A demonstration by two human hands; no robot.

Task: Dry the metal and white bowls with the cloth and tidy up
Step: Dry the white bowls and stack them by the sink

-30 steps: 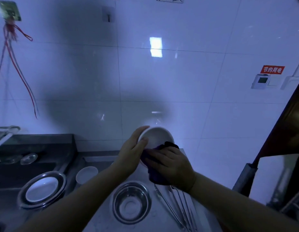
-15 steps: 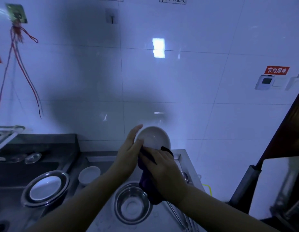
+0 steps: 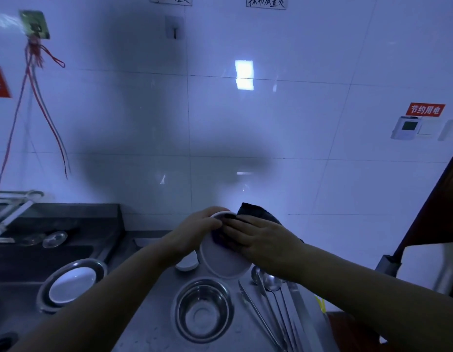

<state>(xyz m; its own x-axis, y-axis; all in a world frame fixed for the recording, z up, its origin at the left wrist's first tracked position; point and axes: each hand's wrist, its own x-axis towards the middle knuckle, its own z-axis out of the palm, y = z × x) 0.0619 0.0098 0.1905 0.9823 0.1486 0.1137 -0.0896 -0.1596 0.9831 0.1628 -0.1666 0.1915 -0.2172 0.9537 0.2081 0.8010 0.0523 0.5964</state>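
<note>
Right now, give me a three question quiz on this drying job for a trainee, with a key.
1. True or false: the left hand holds the white bowl at its rim.
2. The cloth is pressed into the bowl by: A) the right hand B) the left hand C) neither hand.
3. Fill in: the metal bowl on the counter stands ____, holding nothing.

Key: 1 true; 2 A; 3 upright.
</note>
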